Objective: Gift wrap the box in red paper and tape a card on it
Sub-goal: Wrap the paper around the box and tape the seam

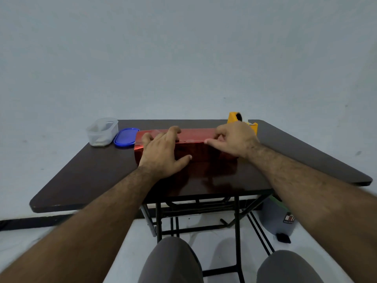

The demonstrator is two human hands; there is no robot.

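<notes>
mid-wrap, judging by the scene: box point(186, 147) in red paper point(195, 132) lying mid-table point(91, 170), long side toward the knees. left hand point(163, 154) spread flat over the box's left half, fingers straight over the top, thumb pressing the near face, holding paper down. right hand point(234, 139) on the right half, fingers curled at the top seam, thumb out along the near edge, seemingly pinching the paper; exact grip hard to tell. yellow tape dispenser point(237, 118) just behind the right hand. clear tub point(102, 131) and blue lid point(126, 137) to the left. no card in sight. next, probably: keeping the seam pinned with one hand, reaching for tape with the other.
</notes>
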